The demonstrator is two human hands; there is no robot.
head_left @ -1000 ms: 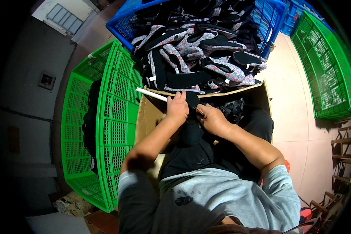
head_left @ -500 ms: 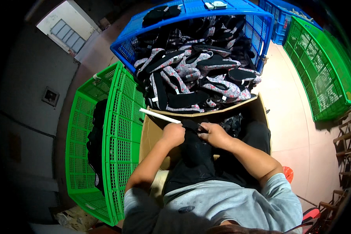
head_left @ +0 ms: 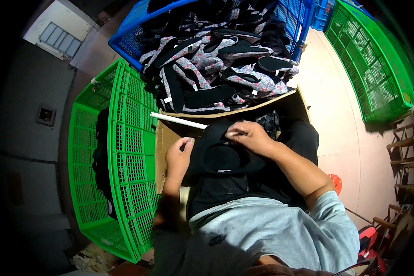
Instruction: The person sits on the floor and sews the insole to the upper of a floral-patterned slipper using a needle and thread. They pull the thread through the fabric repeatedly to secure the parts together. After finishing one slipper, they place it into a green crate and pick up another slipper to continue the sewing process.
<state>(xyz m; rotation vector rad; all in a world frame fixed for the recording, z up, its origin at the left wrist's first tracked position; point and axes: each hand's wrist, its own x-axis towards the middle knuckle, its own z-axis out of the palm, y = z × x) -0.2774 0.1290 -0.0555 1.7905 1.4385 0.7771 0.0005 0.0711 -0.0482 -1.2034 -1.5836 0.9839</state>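
A black cloth slipper [head_left: 207, 166] lies over my lap, its oval opening facing up. My left hand [head_left: 177, 160] is at the slipper's left edge with fingers curled and thumb up; the exact grip is hard to make out against the dark cloth. On the far part of the slipper rests my right hand [head_left: 250, 138], its fingers bunched in a pinch and slightly blurred. A white stick [head_left: 179, 120] juts out to the left beyond the slipper, across the rim of an open cardboard box [head_left: 166, 133]. Its right end is hidden behind the black cloth.
Past the box, a blue crate [head_left: 124, 41] is heaped with flowered slippers with black soles [head_left: 248, 79]. A green crate [head_left: 135, 152] holding dark items stands close on my left. Another green crate [head_left: 368, 60] and a wooden rack [head_left: 402, 154] are at the right.
My left hand has moved left and down, away from the stick's end. The slipper now lies spread with its opening showing. The view has shifted, so the crates sit higher and further left.
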